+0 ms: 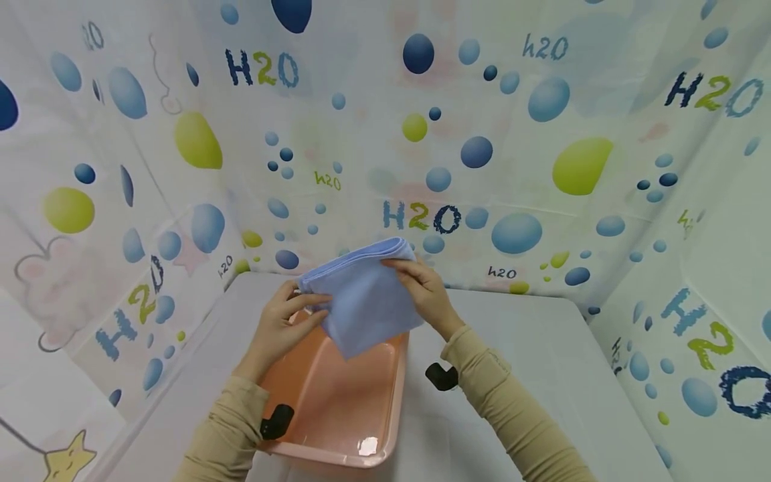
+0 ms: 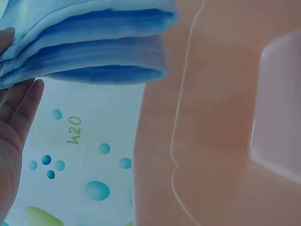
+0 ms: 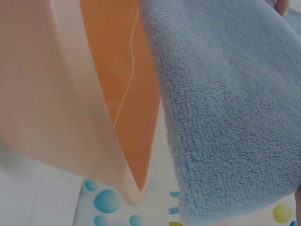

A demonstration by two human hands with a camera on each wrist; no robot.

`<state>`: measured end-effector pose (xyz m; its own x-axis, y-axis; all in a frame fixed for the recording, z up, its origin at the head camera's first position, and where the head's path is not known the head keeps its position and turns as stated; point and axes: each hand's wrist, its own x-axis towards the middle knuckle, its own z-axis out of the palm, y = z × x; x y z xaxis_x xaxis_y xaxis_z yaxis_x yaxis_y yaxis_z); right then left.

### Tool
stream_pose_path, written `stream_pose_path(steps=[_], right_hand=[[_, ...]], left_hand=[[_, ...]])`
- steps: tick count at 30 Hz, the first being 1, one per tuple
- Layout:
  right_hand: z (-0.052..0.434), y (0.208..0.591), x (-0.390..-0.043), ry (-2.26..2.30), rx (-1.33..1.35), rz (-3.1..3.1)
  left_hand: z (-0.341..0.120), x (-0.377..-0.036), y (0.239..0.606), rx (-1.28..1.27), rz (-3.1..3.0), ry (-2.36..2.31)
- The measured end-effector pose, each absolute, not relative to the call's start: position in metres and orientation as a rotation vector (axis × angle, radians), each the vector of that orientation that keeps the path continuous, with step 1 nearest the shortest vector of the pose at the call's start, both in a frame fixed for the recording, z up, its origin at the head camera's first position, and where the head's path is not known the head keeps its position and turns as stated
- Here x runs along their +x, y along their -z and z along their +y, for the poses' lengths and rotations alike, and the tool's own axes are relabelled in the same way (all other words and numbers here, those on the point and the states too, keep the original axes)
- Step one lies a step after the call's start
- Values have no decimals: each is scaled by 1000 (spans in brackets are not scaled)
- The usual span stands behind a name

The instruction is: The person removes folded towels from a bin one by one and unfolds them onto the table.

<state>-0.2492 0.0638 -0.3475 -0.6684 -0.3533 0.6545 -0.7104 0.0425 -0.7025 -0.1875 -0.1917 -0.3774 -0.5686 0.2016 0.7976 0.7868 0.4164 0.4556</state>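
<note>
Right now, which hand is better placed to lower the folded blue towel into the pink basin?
Probably the left hand. It grips the folded blue towel at its lower edge, right over the pink basin. The right hand holds the upper far edge, nearer the basin's rim.

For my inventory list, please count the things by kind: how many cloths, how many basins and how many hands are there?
Blue folded cloth: 1
Pink plastic basin: 1
Hands: 2, the left hand and the right hand, both holding the cloth
Total: 4
</note>
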Motion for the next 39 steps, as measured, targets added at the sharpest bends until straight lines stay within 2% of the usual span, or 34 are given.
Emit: stream_pose_path(steps=[8, 15, 21, 31, 39], right_hand=[[63, 345, -245, -1856, 944, -1959], [67, 346, -243, -1802, 999, -2059], [75, 348, -244, -1752, 1076, -2165], [89, 355, -246, -1934, 1029, -2203], [97, 364, -249, -1881, 915, -2223]], left_hand=[[-170, -167, 359, -711, -2152, 1225], [-168, -184, 381, -698, -2158, 1259], [-167, -192, 385, -728, -2094, 1223], [-160, -191, 373, -694, -2126, 1340], [-158, -200, 381, -626, -2222, 1397]])
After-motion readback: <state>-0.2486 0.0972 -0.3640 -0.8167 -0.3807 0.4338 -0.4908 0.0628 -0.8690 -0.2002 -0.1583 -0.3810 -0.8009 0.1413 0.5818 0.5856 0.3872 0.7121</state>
